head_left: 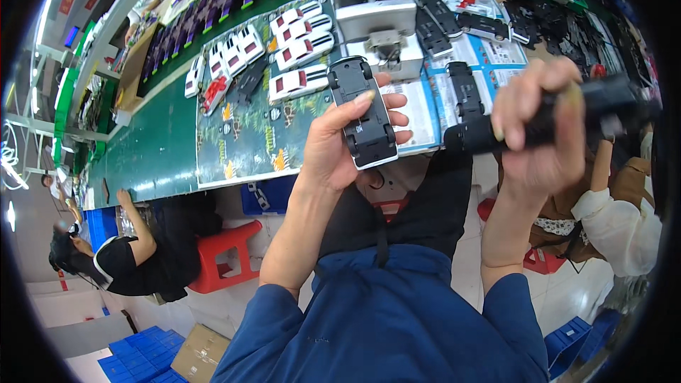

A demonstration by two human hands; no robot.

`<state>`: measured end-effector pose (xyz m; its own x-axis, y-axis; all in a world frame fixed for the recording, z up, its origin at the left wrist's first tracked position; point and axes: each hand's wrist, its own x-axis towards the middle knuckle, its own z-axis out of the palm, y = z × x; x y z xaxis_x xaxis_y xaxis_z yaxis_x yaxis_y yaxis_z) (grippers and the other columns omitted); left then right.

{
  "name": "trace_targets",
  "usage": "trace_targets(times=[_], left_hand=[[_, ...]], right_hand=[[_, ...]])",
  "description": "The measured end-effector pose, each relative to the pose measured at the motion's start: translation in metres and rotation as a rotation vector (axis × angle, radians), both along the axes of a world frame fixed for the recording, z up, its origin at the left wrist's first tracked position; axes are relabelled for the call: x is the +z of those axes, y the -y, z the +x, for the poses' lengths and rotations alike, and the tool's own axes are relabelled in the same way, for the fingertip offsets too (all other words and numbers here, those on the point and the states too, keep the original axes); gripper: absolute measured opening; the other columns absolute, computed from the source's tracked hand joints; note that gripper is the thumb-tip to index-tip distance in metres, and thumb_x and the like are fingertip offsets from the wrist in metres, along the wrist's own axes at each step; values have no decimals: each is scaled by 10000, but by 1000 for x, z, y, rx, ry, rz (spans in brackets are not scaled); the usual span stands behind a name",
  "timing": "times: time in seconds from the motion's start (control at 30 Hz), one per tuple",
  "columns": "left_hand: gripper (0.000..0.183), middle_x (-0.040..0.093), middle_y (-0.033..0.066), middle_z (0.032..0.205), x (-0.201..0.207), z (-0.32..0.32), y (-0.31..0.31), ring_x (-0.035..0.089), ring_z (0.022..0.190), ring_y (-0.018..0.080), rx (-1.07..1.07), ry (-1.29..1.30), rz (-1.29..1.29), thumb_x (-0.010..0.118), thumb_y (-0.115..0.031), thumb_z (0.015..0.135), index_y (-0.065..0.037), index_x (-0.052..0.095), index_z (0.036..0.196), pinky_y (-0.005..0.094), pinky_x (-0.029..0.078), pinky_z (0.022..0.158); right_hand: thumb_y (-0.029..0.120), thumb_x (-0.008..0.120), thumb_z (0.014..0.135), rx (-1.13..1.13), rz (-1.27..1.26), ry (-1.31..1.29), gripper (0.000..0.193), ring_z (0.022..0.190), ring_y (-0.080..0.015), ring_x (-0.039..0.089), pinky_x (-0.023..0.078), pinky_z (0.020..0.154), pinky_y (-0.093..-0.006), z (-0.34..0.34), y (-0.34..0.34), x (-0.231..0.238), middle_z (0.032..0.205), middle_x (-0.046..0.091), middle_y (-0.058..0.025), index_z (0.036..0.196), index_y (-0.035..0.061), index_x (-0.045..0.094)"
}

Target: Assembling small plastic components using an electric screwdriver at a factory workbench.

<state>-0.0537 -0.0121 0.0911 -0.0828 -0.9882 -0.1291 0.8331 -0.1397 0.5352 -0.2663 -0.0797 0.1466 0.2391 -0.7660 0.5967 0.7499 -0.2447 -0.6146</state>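
Head view showed us the toy car (370,140) underside up over the near edge of the counter (145,159), its long axis running mostly away from us, the far end leaning slightly left. Our left hand (328,143) pinched it, thumb across the black base and fingertips emerging past its right side. Our right hand (540,131), blurred, was wrapped round a black tool (606,103) lying roughly crosswise to the car, its left end pointing carward across a gap.

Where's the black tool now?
Head view, right side: the black tool is in the right hand, right of the toy car in the left hand.
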Motion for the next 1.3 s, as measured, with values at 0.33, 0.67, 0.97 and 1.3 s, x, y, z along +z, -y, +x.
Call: trace_targets(times=[0.33, 0.67, 0.97, 1.3], left_hand=[[355, 621, 120, 962, -29, 30, -34, 666, 815, 246, 117, -202, 44, 506, -253, 1002, 0, 505, 1250, 386, 585, 684], [412, 627, 94, 919, -28, 37, -40, 681, 783, 216, 173, -151, 59, 498, -397, 1010, -31, 528, 1197, 361, 592, 638], [446, 683, 112, 943, -27, 29, -35, 703, 780, 236, 181, -197, 198, 489, -414, 1010, -35, 545, 1239, 370, 596, 693], [517, 602, 182, 1249, -5, 4, -42, 614, 1113, 293, 49, -253, -33, 440, -428, 1028, 16, 507, 1285, 431, 496, 987]], right_hand=[[303, 543, 980, 121, -52, -56, 249, 544, -124, 502, 457, 580, -297, 79, -61, 0, 747, 498, -33, 1040, 76, 461], [228, 546, 957, 124, -96, -144, 205, 513, -126, 499, 478, 537, -293, 93, -61, 2, 723, 493, -40, 1028, 58, 455], [18, 625, 834, 42, -73, -358, 195, 530, -159, 537, 505, 548, -318, 78, -64, 15, 688, 533, -76, 966, 58, 487], [74, 781, 781, 80, -142, -298, 262, 545, -72, 455, 351, 512, -250, 90, -56, 4, 613, 513, 8, 687, 55, 537]])
